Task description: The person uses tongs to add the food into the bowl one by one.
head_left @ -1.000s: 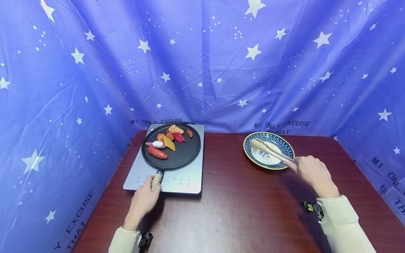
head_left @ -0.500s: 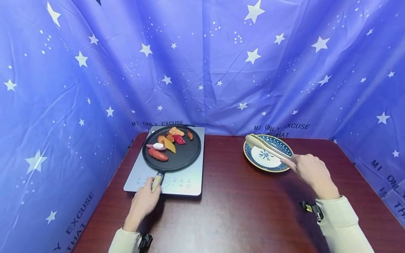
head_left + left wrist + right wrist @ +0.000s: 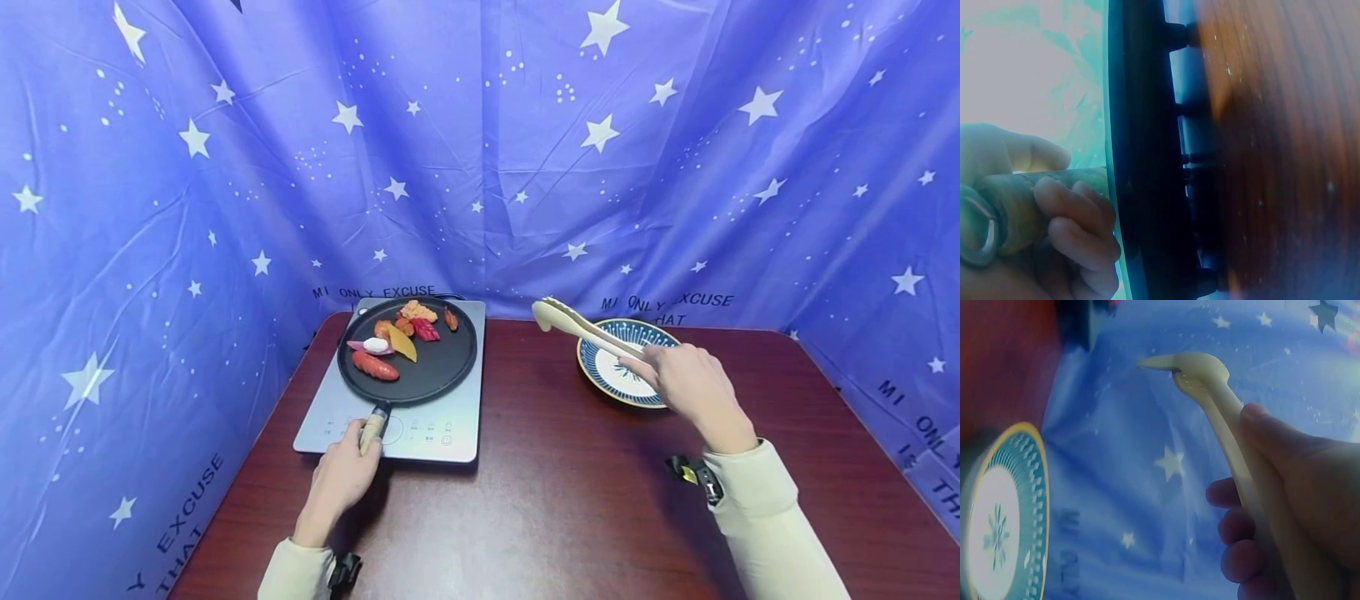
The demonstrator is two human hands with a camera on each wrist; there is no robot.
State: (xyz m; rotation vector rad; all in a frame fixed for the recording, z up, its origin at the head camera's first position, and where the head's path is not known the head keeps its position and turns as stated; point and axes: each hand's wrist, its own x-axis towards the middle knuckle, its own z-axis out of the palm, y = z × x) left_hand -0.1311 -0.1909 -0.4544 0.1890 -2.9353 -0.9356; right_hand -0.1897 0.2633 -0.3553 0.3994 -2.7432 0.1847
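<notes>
My left hand [image 3: 343, 475] grips the tan handle [image 3: 371, 433] of a round black frying pan [image 3: 431, 367] at the left. In the left wrist view, its fingers curl round that handle [image 3: 1019, 200]. Pieces of food lie in the pan: a red sausage-like piece [image 3: 374, 365], a yellow slice [image 3: 402, 342], a pink and white piece [image 3: 375, 345], a crumbly orange piece [image 3: 417, 311] and a dark red one [image 3: 425, 330]. At the right, my right hand [image 3: 693, 392] holds pale beige tongs [image 3: 581, 323], raised over a blue-patterned plate [image 3: 611, 379]. The tongs' tips look close together in the right wrist view.
Under the pan is a silver induction cooktop [image 3: 457, 417] with touch marks along its front. A dark red-brown wooden table [image 3: 540, 492] carries everything. Blue curtains [image 3: 510, 150] with white stars hang along the back and sides.
My right hand has moved left with the tongs, whose tips have gone from over the plate to left of it. The left hand still holds the pan, and the food lies as before.
</notes>
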